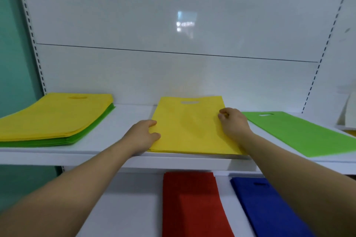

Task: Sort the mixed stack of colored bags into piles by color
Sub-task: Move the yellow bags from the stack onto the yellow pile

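Right now both of your hands are on the yellow pile (188, 131), which lies flat in the middle of the upper shelf (123, 119) with its cut-out handle toward the back panel. Your left hand (143, 134) sits at the pile's left edge with fingers and thumb curled against it; you cannot tell whether it grips the bags or only presses on them. Your right hand (234, 121) is at the right edge, its bent fingers and thumb bunched together and pinching the top of the pile. Well to the left on the same shelf lies the mixed stack (54, 119), yellow bags on top and green ones showing beneath. To the right, just beside your right forearm, a green bag (300, 134) lies flat, apart from the yellow pile. On the lower shelf (125, 208) a red pile (192, 204) and a blue pile (264, 204) lie side by side, not touching; your right forearm crosses in front of the blue one
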The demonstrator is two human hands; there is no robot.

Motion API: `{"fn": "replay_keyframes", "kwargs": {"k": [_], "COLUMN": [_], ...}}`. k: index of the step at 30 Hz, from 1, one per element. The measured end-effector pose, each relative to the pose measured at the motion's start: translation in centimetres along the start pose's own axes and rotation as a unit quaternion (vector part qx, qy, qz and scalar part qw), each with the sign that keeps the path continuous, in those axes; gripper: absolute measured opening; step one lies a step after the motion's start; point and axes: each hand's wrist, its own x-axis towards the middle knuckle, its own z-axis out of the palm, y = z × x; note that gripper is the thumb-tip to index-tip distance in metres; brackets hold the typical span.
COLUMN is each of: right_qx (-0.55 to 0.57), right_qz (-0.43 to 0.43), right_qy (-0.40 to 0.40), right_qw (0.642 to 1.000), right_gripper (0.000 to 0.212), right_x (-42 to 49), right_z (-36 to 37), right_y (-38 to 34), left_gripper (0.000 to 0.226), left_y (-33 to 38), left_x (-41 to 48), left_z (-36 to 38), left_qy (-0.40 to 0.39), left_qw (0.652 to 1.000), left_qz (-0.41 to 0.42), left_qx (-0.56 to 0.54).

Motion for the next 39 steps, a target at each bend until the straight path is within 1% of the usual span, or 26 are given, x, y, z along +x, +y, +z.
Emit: {"fn": "replay_keyframes", "kwargs": {"k": [2,4,6,7,8,10,13,16,17,21,26,27,28,30,31,34,39], "right_qx": [-0.038,-0.077,-0.107,-0.114,-0.114,-0.106,-0.107,-0.134,-0.145,-0.180,-0.182,-0.181,-0.179,-0.176,-0.174,-0.162,-0.157], "right_qz": [0.018,0.037,0.039,0.037,0.034,0.032,0.032,0.023,0.019,-0.007,-0.030,-0.036,-0.043,-0.059,-0.067,-0.090,-0.128], "right_qy": [-0.056,-0.119,-0.159,-0.169,-0.173,-0.177,-0.183,-0.192,-0.197,-0.216,-0.215,-0.212,-0.209,-0.203,-0.201,-0.205,-0.218], "right_qw": [0.998,0.989,0.981,0.978,0.978,0.978,0.977,0.972,0.969,0.960,0.959,0.960,0.960,0.961,0.962,0.961,0.955], "right_gripper": [0.041,0.051,0.059,0.061,0.063,0.062,0.057,0.048,0.047,0.048,0.054,0.056,0.057,0.057,0.057,0.057,0.059], "right_x": [0.7,1.1,1.3,1.4,1.5,1.8,2.2,2.4,2.4,2.3,2.9,3.1,3.2,3.3,3.4,3.4,3.0], "right_z": [0.2,0.2,0.0,0.0,-0.1,-0.3,-0.7,-0.9,-0.8,-0.6,-0.4,-0.4,-0.3,0.0,0.2,1.3,3.6], "right_y": [0.9,1.4,1.7,1.8,2.0,2.0,1.9,1.7,1.6,1.2,0.3,-0.1,-0.6,-1.7,-2.4,-4.4,-8.8], "left_gripper": [0.061,0.072,0.095,0.103,0.101,0.086,0.093,0.075,0.074,0.088,0.101,0.101,0.095,0.073,0.065,0.064,0.067], "left_y": [0.1,0.3,0.5,0.6,0.6,0.5,0.5,0.8,0.8,1.2,1.9,2.1,2.1,2.2,2.2,1.8,-0.1], "left_x": [-0.1,-0.4,-1.0,-1.3,-1.5,-1.8,-2.1,-2.2,-2.2,-2.2,-1.9,-1.8,-1.7,-1.5,-1.4,-1.5,-2.8], "left_z": [0.3,0.2,-0.1,0.0,0.1,0.5,0.8,0.7,0.7,0.5,-0.3,-0.5,-0.7,-1.2,-1.5,-2.9,-6.3], "left_qy": [-0.008,-0.042,-0.101,-0.119,-0.125,-0.117,-0.110,-0.108,-0.113,-0.131,-0.132,-0.130,-0.127,-0.118,-0.112,-0.098,-0.069], "left_qw": [1.000,0.999,0.994,0.991,0.988,0.985,0.984,0.984,0.982,0.979,0.982,0.982,0.982,0.981,0.979,0.975,0.974], "left_qz": [-0.003,0.005,0.019,0.027,0.036,0.055,0.056,0.062,0.062,0.053,0.043,0.039,0.034,0.026,0.026,0.016,-0.017], "left_qx": [0.014,0.009,0.034,0.058,0.080,0.111,0.125,0.129,0.135,0.149,0.129,0.132,0.135,0.152,0.167,0.199,0.216]}}
